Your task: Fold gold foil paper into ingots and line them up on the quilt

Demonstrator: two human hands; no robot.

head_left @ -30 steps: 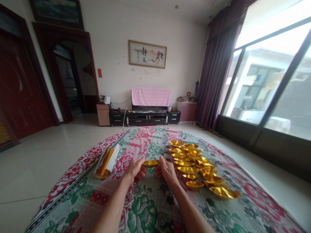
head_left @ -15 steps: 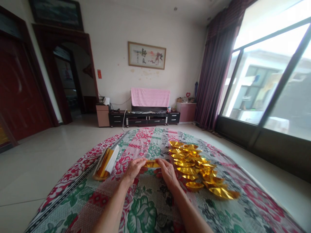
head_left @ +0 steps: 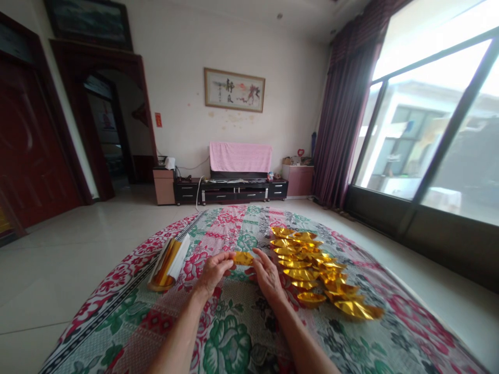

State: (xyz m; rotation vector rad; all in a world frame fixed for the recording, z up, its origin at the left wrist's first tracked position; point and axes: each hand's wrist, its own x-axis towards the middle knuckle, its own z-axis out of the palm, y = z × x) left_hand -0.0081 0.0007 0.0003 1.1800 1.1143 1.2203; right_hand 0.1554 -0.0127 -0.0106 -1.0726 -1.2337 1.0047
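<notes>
A folded strip of shiny gold foil paper (head_left: pixel 244 258) is held up over the middle of the cloth-covered table. My left hand (head_left: pixel 214 271) pinches its left end between thumb and fingers. At the right end is my right hand (head_left: pixel 268 274), its thumb and index finger parted around the paper's edge. Just right of that hand, several gold paper ingots (head_left: pixel 302 264) lie in rows. To the left rests a stack of gold foil sheets (head_left: pixel 170 259) in a white paper wrap, curled up at the sides.
A flowered red, green and white cloth (head_left: pixel 230 340) covers the round table. Beyond it, across the tiled floor, stands a low black TV cabinet (head_left: pixel 220 195) with a pink towel (head_left: pixel 240 157) over the television. A large window and a purple curtain (head_left: pixel 339 135) are on the right.
The gold strip now shows a broader face. My right thumb and index finger have spread apart at its right end, while my left hand keeps its pinch.
</notes>
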